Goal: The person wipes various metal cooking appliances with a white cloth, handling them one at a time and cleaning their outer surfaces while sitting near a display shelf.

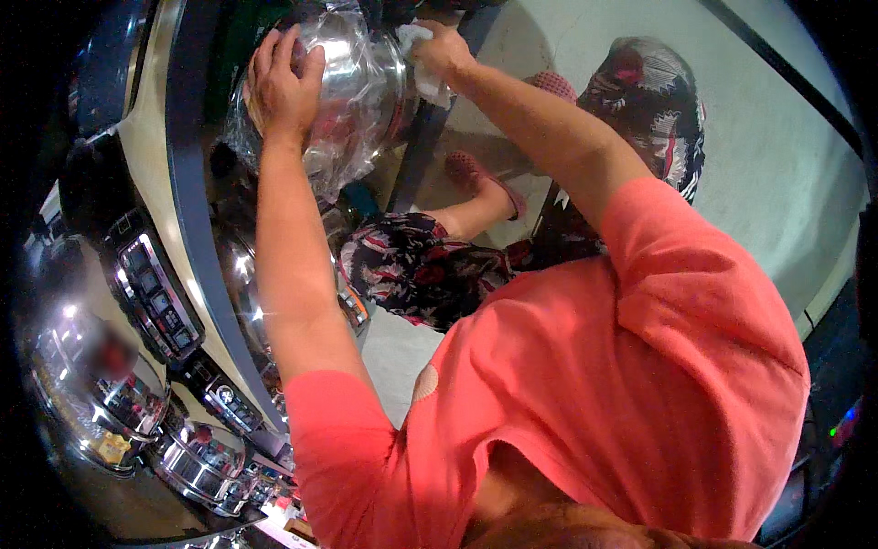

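Observation:
A large shiny metal pot [343,82], partly covered in clear plastic wrap [346,161], lies before me at the top of the view. My left hand [285,86] rests on its wrapped side with the fingers spread. At the pot's rim, my right hand [442,51] grips a crumpled white cloth [415,34]. Part of the cloth hangs below that hand. The far end of the pot is cut off by the top edge of the picture.
A shelf edge [185,206] curves down the left side. Beyond it stand polished metal pots [206,460] and boxed goods [158,295]. More shiny metalware [243,274] sits below the shelf edge. My legs in patterned trousers [425,267] are bent over the pale floor [761,123].

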### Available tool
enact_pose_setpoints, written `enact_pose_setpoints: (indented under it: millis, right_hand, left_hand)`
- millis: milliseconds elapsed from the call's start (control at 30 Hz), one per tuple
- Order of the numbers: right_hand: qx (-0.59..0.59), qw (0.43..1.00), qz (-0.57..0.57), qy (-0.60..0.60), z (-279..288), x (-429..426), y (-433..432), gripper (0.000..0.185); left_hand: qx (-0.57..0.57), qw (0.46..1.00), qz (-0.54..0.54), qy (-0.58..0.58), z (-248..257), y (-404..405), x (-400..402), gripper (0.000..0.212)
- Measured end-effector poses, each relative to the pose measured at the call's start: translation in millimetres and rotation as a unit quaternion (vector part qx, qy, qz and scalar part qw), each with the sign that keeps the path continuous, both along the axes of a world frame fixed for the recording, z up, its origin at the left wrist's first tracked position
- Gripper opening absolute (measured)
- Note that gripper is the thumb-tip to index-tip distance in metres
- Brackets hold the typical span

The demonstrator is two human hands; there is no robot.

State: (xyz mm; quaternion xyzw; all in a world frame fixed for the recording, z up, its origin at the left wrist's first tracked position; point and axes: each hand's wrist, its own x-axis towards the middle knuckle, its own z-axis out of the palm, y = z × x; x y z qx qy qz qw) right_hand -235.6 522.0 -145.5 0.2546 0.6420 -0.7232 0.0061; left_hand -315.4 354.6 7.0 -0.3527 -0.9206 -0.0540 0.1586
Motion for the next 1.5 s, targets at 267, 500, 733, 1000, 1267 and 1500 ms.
enact_pose_setpoints:
  millis: [267,500,733,1000,1267,1500]
  right_hand:
    - [-0.555,0.820,-0.079,-0.116,-24.8,83.7,-85.6,0.027]
    - [-0.614,0.781,-0.011,-0.112,-60.0,70.2,-163.2,0.013]
    - [-0.007,0.965,0.254,-0.065,-63.9,53.4,-121.9,0.020]
    - [0.374,0.875,0.306,-0.027,-115.1,43.7,-42.1,0.018]
    - [-0.274,0.929,-0.249,0.023,57.3,80.5,102.2,0.027]
    - [-0.274,0.914,-0.253,0.162,158.0,157.7,195.5,0.022]
  left_hand:
    - [-0.007,1.000,-0.006,0.026,-4.9,-2.5,-0.4,0.044]
    - [0.010,0.999,-0.042,0.023,-9.7,-13.4,-17.0,0.046]
    - [0.013,0.999,-0.019,0.025,-9.9,-24.4,-6.8,0.046]
    - [0.008,0.999,0.003,0.032,-13.2,8.5,-5.9,0.042]
    - [-0.005,1.000,0.022,0.012,-14.4,5.1,-4.0,0.044]
    - [-0.022,0.999,0.025,0.017,-4.7,5.7,1.7,0.041]
